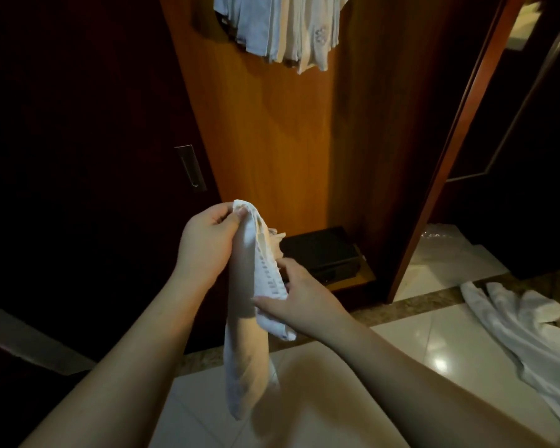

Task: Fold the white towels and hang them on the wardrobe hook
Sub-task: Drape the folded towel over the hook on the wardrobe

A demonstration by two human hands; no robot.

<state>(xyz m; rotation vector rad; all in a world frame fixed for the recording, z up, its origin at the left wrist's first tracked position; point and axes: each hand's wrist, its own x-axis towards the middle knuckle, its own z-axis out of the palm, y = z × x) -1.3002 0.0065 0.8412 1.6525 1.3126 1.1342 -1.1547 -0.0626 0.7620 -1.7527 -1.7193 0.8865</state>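
Left hand: pinching the top fold of the white towel, thumb and curled fingers closing on the hem, apparently to let the length hang straight below them. Right hand: gripping the towel's ribbed edge lower down, thumb lying across the cloth, other fingers wrapping behind, seemingly steadying the fold. Folding judged under way, hanging not yet done. Beyond the fingertips: hung cloths against the wardrobe panel. Right of the fingers: another white cloth lying crumpled on the tiled floor, awaiting folding.
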